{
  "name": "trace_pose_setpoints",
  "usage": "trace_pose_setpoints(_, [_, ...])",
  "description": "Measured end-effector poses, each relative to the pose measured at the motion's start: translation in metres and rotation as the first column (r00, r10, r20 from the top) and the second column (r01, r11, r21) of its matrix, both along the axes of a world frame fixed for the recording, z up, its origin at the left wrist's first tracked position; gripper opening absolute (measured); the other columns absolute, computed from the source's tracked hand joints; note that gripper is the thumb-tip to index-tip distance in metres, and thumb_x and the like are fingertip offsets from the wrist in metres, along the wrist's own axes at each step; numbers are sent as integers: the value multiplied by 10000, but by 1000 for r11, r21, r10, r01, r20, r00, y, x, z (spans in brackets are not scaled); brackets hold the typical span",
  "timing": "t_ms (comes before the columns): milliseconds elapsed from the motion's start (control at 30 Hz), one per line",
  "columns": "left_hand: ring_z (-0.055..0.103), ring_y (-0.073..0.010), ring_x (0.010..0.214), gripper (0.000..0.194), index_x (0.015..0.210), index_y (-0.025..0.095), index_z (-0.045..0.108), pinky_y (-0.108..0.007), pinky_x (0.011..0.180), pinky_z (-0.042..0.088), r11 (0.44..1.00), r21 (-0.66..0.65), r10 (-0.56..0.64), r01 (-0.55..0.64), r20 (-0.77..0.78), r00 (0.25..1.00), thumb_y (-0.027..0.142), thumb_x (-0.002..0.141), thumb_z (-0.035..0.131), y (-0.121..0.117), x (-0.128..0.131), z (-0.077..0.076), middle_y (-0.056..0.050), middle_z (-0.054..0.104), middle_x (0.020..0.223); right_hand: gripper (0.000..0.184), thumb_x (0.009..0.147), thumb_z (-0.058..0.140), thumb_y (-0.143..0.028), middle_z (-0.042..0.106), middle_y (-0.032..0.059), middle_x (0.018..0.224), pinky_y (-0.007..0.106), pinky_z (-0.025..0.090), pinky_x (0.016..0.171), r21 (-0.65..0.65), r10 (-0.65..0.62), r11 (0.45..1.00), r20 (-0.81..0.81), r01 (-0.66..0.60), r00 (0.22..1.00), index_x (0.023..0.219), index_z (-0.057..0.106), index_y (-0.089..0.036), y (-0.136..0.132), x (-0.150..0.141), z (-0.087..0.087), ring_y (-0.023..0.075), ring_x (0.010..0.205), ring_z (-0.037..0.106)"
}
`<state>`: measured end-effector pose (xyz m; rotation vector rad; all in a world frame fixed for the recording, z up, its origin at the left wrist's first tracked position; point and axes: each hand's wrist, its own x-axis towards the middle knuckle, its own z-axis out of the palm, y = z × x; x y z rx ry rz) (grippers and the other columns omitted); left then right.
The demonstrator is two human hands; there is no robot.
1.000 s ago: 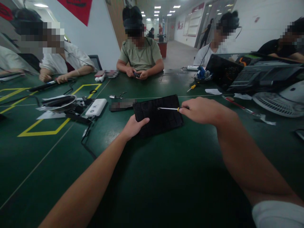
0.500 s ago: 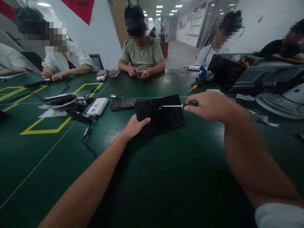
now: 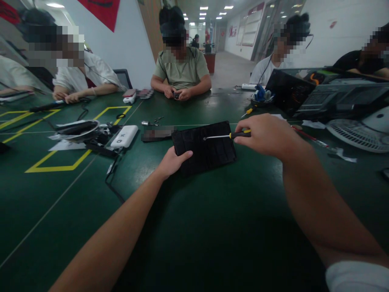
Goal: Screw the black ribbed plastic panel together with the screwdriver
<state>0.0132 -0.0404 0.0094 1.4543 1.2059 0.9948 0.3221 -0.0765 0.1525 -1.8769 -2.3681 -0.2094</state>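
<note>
"Left hand first: what's it holding?"

"One flat, black, rectangular panel, pinched at its left edge, thumb on top."

"And the right hand?"

"Closed round a slim, black-and-yellow-handled screwdriver, its metal tip at a small, round, silvery spot on the panel."

"Where's that panel?"

"Over the dark green tabletop, tilted; a white, rounded-cornered box lies off to its left."

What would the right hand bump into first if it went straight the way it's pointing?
Probably the flat black rectangular panel: the right hand points across it, along the yellow-and-black-handled metal screwdriver it holds. How high the hand is above it, I can't tell.
</note>
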Motion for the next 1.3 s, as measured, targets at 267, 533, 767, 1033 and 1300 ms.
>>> trace_pose_setpoints(267, [771, -394, 1310, 530, 1282, 180, 777, -628, 1171, 585, 1000, 4, -5, 5, 44, 999, 450, 843, 902, 0, 0, -2, -166, 833, 1352, 322, 979, 704, -483, 847, 107, 1204, 454, 524, 847, -56, 3, 998, -30, -5, 1000, 1178, 884, -305, 1, 4, 3, 364, 1078, 748])
trace_pose_setpoints(533, [766, -401, 1322, 546, 1278, 176, 776, -650, 1196, 562, 1000, -6, 12, -12, 54, 998, 444, 825, 918, 2, -1, -4, -165, 835, 1349, 343, 975, 683, -478, 842, 134, 1163, 467, 515, 848, -75, 27, 997, -46, -30, 999, 1162, 883, -273, 1, 1, 2, 381, 1073, 751])
trace_pose_setpoints(767, [763, -401, 1325, 537, 1274, 170, 777, -643, 1201, 557, 1000, -4, -2, 2, 34, 999, 453, 838, 911, 0, 0, -1, -168, 833, 1364, 374, 993, 647, -484, 846, 132, 1159, 479, 530, 857, -89, -8, 996, -35, 4, 999, 1193, 888, -279, -2, -3, 5, 382, 1076, 753])
trace_pose_setpoints(1033, [752, -417, 1344, 584, 1266, 176, 784, -645, 1206, 552, 1000, 8, 1, -2, 34, 999, 509, 811, 934, 1, 0, -1, -169, 831, 1373, 468, 1040, 553, -531, 848, 150, 1227, 503, 551, 855, -155, -20, 988, 0, 20, 1000, 1255, 884, -280, 1, -2, 1, 403, 1105, 764])
trace_pose_setpoints(1300, [757, -406, 1341, 508, 1254, 186, 787, -641, 1208, 553, 1000, 7, 9, -9, 15, 1000, 450, 837, 907, 0, 0, 1, -162, 833, 1375, 504, 1061, 499, -554, 848, 142, 1220, 491, 551, 841, -229, -44, 973, -7, 41, 999, 1244, 880, -280, 2, -3, 2, 388, 1104, 762])
